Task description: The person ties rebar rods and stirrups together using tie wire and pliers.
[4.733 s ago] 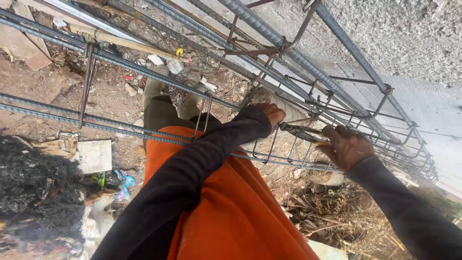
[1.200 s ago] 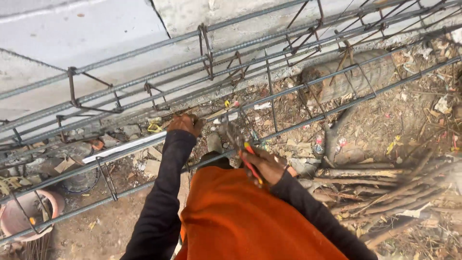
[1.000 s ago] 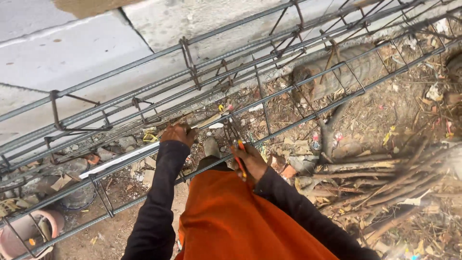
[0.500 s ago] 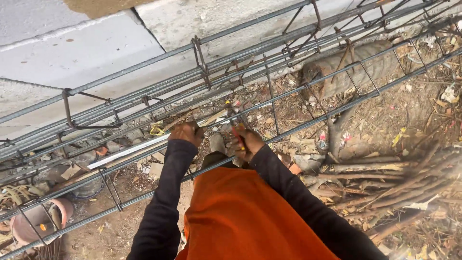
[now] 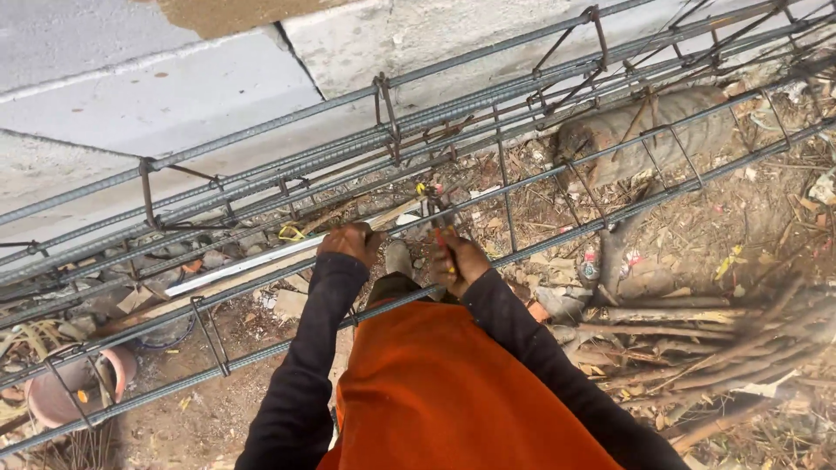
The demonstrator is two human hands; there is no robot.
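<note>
Steel bars (image 5: 522,187) half-hide pliers (image 5: 442,235) gripped by right hand (image 5: 459,261); left hand (image 5: 350,242) fisted.

No signs, screens or readable labels in view. Only loose packaging litter on the ground:
- small crumpled wrapper (image 5: 590,258), red and white, lying among dry leaves just right of the lower bars;
- second red-and-white scrap (image 5: 633,258), near the first, shape unclear;
- yellowish scrap (image 5: 728,261), flat, further right on bare soil;
- pale crumpled piece (image 5: 825,187) at the right edge, whitish;
- white flat scrap (image 5: 480,191) under the bars, near centre.

Kind of each cannot be told.
</note>
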